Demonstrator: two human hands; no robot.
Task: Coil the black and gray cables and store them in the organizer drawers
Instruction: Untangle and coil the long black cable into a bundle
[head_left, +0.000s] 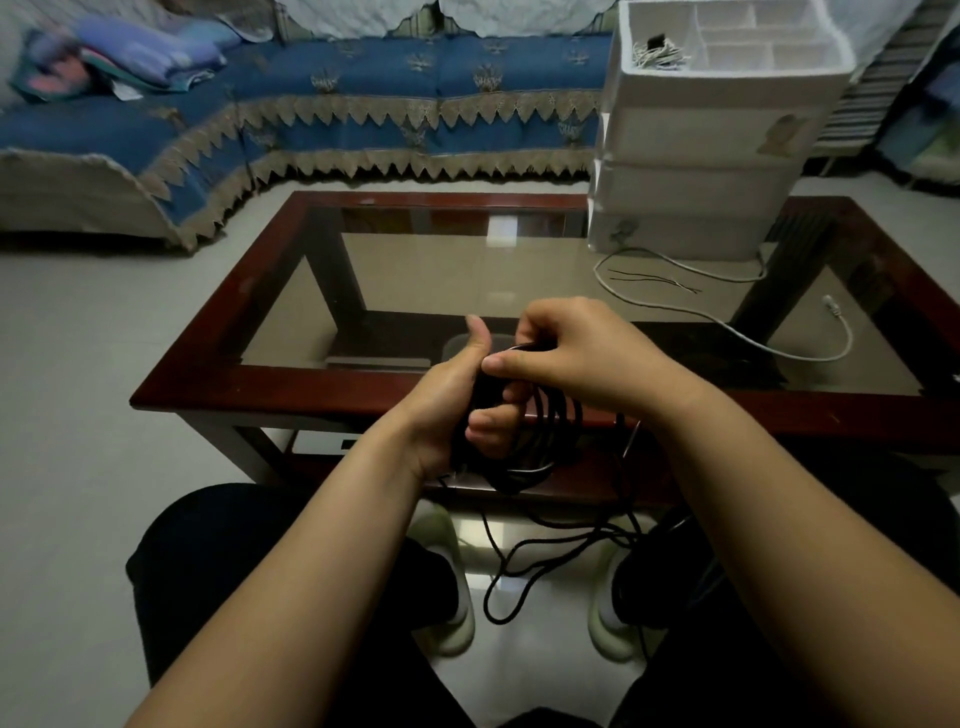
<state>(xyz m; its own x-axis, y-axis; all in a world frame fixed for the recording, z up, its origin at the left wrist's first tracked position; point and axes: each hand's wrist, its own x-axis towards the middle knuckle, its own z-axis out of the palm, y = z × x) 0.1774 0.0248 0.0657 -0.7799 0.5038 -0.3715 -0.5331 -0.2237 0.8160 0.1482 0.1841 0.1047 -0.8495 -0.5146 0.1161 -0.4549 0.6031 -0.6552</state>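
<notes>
My left hand (457, 410) grips a coil of black cable (540, 441) just in front of the table's near edge, thumb pointing up. My right hand (576, 348) pinches a strand of the same cable at the top of the coil. The loose end of the black cable trails down to the floor between my feet. A gray cable (727, 322) lies uncoiled on the glass table top at the right, its plug end near the right edge. The white organizer (722, 130) stands at the table's far right corner, drawers shut, with open compartments on top.
The glass-topped table has a dark red wooden frame (291, 384). A thin black wire piece (654, 278) lies near the organizer. A blue-covered sofa (363, 104) runs behind the table. My knees and pale shoes (447, 582) are below the table edge.
</notes>
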